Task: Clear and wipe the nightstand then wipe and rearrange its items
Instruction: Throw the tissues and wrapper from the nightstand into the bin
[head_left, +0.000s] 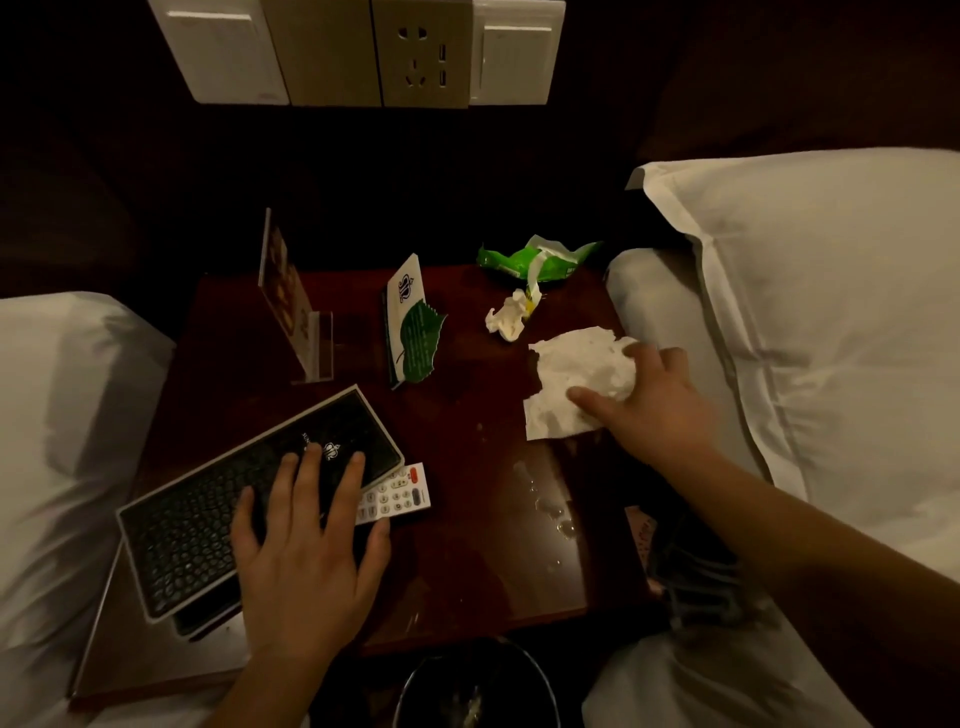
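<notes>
The dark red wooden nightstand (467, 519) fills the middle of the view. My right hand (649, 405) presses a white tissue (576, 379) against its right side. My left hand (306, 540) rests flat, fingers spread, on a black textured box with a white rim (208, 509) at the front left. A white remote control (400, 493) pokes out from under that box. A leaf-shaped green and white card (415, 327), an acrylic sign holder (296, 312), a crumpled tissue (506, 317) and a green wrapper (535, 260) stand or lie towards the back. Water drops (550, 509) glisten at the front right.
White pillows and bedding flank the nightstand, on the left (62, 415) and on the right (831, 312). A round dark bin (478, 686) sits below the front edge. A dark flat board (130, 654) lies under the box. Wall switches and a socket (421, 52) are above.
</notes>
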